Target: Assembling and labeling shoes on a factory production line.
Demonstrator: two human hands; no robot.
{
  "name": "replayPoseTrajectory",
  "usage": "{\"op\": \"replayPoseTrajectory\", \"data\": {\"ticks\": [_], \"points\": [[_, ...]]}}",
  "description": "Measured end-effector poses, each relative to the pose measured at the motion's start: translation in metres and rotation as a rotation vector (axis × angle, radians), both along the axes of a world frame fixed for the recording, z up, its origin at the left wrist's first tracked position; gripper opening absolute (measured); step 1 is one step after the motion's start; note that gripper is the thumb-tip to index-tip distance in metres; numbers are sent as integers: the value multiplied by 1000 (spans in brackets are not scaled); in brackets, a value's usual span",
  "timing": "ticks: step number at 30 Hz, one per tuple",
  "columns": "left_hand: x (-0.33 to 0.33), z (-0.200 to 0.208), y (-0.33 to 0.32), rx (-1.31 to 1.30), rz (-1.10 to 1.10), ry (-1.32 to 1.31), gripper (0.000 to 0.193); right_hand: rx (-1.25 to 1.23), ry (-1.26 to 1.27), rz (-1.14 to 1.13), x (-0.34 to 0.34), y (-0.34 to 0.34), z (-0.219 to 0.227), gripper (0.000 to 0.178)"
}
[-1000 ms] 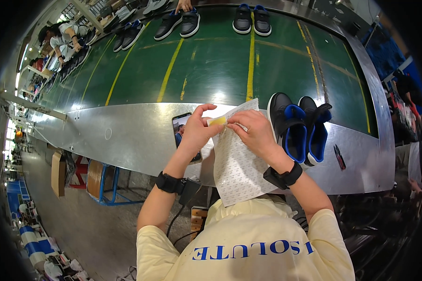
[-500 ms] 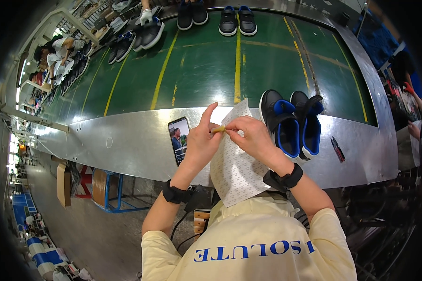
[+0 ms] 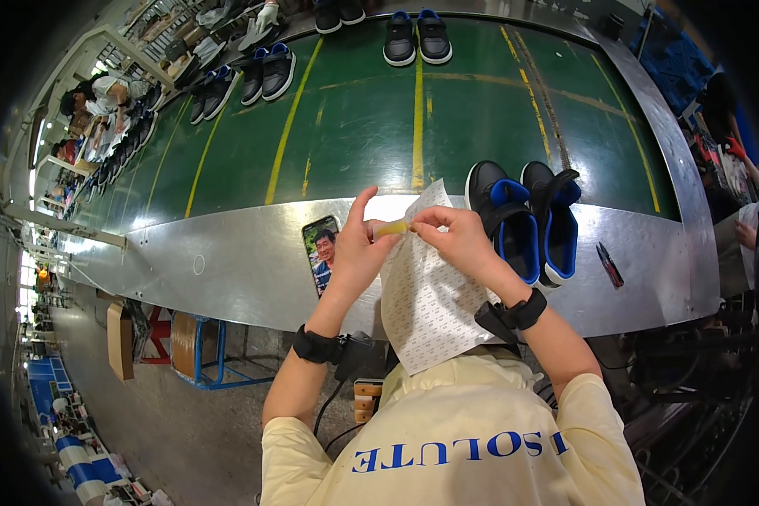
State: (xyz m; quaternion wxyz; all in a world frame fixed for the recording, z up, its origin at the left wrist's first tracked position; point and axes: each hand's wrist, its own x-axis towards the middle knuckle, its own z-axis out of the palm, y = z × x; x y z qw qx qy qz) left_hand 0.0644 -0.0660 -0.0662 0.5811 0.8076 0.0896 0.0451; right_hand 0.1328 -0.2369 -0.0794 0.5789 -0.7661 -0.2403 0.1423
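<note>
A small yellowish strip (image 3: pixel 390 228) is held between my two hands, above a white printed sheet (image 3: pixel 430 312). My left hand (image 3: pixel 359 251) is closed on the strip between thumb and fingers, its index finger raised. My right hand (image 3: pixel 462 240) pinches at the strip's right end; exactly what its fingertips hold is too small to make out. Just right of my right hand stands a pair of black shoes (image 3: pixel 482 184) with blue linings and open straps. A lit phone (image 3: pixel 323 253) lies to the left of my left hand.
Red-and-black snips (image 3: pixel 609 266) lie on the metal table (image 3: pixel 253 261), right of the shoes. Beyond is a green belt (image 3: pixel 354 126) with yellow lines, bearing several pairs of black shoes (image 3: pixel 434 38). A co-worker's white glove (image 3: pixel 267 15) is at the far left.
More of the yellow strip shows between my hands. Shoes on the green belt have shifted slightly left. The co-worker's glove has moved away from one pair. The phone's picture has changed.
</note>
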Motion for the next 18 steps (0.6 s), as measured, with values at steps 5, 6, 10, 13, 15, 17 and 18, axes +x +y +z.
{"op": "replayPoseTrajectory", "data": {"ticks": [5,6,10,13,15,17,18], "points": [[6,-5,5,-218,36,21,67,217,223,28,6,-1,-19,19],[8,-6,6,-218,76,47,67,315,286,43,7,-1,-19,20],[13,-11,6,-260,93,26,66,40,-56,-39,0,1,-4,19],[16,-9,2,-94,51,1,65,-21,-263,-74,1,2,-1,19],[18,-13,-4,-8,56,-55,64,-66,-429,-93,3,3,-3,17],[18,-10,-9,52,48,-50,64,-76,-499,-92,7,0,-6,16],[19,-9,-10,110,37,-45,64,-87,-569,-93,8,-1,-8,15]]}}
